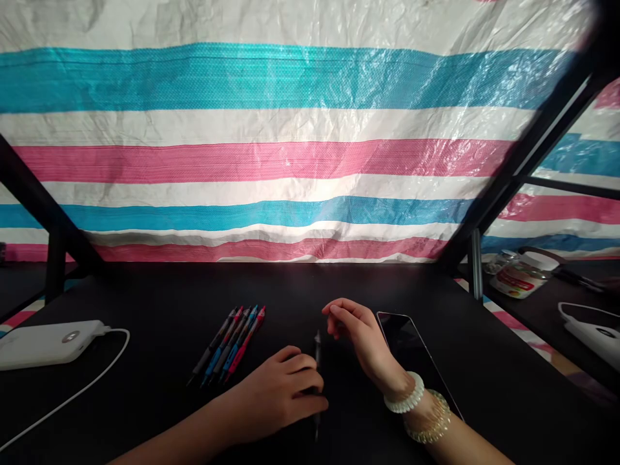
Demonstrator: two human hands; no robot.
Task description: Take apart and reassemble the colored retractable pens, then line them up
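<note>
A dark pen lies upright in the view, its tip pointing away from me, near the middle of the black table. My left hand is over it, with the thumb and curled fingertips closed around its middle part. My right hand rests to the right of the pen, apart from it. Its fingers are curled in and the thumb meets the index finger, with nothing visible between them. Several pens with red, blue and grey parts lie side by side, slanted, to the left of my left hand.
A black phone lies beside and partly under my right wrist. On the left is a white power bank with a white cable. Black frame bars slope at both sides. A jar stands far right. Striped sheeting hangs behind.
</note>
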